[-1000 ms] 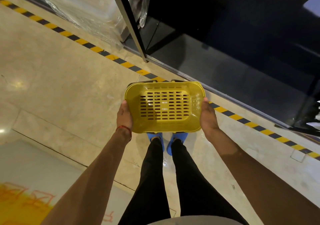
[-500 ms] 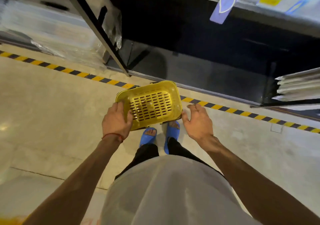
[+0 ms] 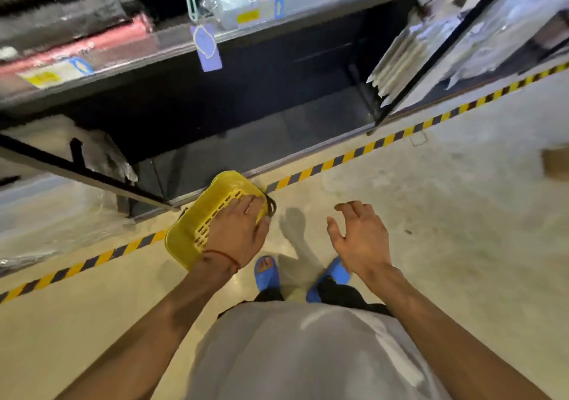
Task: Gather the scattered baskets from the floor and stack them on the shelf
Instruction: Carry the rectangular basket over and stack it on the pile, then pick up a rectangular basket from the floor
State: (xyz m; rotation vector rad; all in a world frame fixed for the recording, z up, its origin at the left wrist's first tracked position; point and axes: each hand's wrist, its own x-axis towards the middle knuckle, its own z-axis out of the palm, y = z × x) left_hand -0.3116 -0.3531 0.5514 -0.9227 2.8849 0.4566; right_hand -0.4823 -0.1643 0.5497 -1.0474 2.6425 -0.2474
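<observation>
The yellow basket (image 3: 192,236) is hanging tilted in the air above the striped floor tape (image 3: 369,147), just in front of the dark lowest bay of the shelf (image 3: 277,135), with its slotted base turned up toward the person. The left hand (image 3: 237,236) is carrying it alone: the fingers are lying spread across the slots and the thumb is hooking round the near edge, a grip that seems meant to swing the basket low and slide it in one-handed. Its black handle (image 3: 271,207) is dangling off the far side. The right hand (image 3: 360,239) is hovering well apart, holding nothing, fingers loosely spread, perhaps ready to steady things. The person is standing in blue sandals (image 3: 267,272) close to the tape, leaning forward. The bay looks bare where I can see into it, so this one is probably starting the stack.
</observation>
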